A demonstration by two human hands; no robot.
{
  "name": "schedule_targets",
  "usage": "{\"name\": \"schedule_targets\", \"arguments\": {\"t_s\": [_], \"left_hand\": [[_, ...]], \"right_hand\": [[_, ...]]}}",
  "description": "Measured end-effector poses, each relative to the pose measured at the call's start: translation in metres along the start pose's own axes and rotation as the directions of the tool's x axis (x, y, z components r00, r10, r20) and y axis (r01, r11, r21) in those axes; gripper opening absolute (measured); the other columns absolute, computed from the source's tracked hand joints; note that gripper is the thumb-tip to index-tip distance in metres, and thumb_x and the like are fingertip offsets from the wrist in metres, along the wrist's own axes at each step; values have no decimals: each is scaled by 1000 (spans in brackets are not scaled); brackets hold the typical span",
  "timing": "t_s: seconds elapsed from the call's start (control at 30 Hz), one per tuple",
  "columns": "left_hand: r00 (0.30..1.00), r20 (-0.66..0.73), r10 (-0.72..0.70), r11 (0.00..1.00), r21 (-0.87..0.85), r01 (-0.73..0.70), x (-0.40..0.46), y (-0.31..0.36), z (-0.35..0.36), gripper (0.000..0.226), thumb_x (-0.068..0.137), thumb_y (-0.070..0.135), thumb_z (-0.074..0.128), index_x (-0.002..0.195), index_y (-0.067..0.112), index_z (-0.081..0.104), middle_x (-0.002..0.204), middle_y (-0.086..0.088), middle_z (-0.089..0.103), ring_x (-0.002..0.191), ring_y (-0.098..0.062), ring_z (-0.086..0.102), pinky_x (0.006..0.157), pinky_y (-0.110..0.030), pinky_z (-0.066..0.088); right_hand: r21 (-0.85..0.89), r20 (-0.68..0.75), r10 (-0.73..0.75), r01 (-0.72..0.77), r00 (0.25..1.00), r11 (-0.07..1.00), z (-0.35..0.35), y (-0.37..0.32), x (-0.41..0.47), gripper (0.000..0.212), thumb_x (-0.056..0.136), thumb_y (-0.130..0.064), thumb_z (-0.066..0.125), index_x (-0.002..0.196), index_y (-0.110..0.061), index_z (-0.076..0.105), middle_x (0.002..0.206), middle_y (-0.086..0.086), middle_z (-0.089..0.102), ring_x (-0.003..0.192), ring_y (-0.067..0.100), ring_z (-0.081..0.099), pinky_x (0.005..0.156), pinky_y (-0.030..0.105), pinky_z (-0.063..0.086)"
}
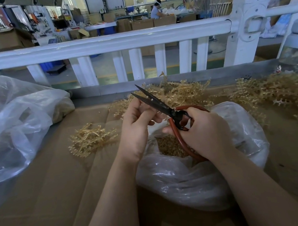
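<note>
Over the plastic bag, my right hand grips the scissors by the red handles. The blades run toward 11 o'clock, spread apart, right against my left hand. Its fingers are curled, can't tell on what. Gold plastic sprigs pile up at 12.

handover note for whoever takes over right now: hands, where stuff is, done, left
Hands: right hand grips the red-handled scissors, blades open; left hand curls beside the blades, any piece in it hidden.
Done: cut bits lie in the open plastic bag under the hands.
Left: tan sprue piles on the cardboard, apparently still to trim.
</note>
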State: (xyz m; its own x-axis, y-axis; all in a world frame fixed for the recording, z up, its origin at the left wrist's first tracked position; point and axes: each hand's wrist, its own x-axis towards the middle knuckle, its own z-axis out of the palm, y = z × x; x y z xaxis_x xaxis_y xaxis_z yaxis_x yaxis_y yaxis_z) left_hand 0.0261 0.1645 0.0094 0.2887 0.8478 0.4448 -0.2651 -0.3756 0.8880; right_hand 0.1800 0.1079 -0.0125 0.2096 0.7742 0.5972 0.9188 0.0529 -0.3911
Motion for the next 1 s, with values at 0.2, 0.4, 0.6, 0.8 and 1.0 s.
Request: {"name": "schedule_targets", "arguments": {"t_s": [0.2,0.4,0.6,0.8,1.0], "left_hand": [[997,10,80,990,118,-80,0,-5,0,15,96,-1,45,99,-1,59,75,-5,65,67,-11,60,65,-21,48],[995,-27,93,984,158,-88,2,-7,-2,18,97,-9,43,95,-2,59,75,-15,62,67,-16,58,64,-22,48],[995,-7,100,978,186,-97,2,-8,-2,21,98,-7,44,95,5,61,75,-14,62,67,-12,59,65,-21,47],[994,57,94,977,186,-103,0,-11,0,17,100,2,45,98,7,61,81,-23,60,72,-15,61,69,-27,50],[994,84,66,980,185,-80,0,-12,0,16,103,1,43,101,0,58,85,-20,62,76,-15,62,70,-24,49]], "right_hand": [[-27,21,30,-30,999,999,-1,1,1,73,67,-91,44,76,-21,63,67,-12,63,62,10,58,57,29,53],[-25,23,22,-21,1000,999,0,1,0,74,70,-90,44,75,-19,63,65,-11,63,60,10,59,58,31,54],[39,5,8,-8,1000,999,-2,-1,-2,74,66,-93,38,72,-22,59,61,-16,56,55,4,51,50,20,39],[96,-25,-5,8,1000,995,-4,-4,-2,58,67,-90,40,65,-32,41,57,-20,44,52,-1,41,50,14,26],[92,-11,4,-3,1000,996,-2,-2,-2,70,64,-92,40,69,-24,54,59,-17,53,52,-2,46,49,14,30]]}}
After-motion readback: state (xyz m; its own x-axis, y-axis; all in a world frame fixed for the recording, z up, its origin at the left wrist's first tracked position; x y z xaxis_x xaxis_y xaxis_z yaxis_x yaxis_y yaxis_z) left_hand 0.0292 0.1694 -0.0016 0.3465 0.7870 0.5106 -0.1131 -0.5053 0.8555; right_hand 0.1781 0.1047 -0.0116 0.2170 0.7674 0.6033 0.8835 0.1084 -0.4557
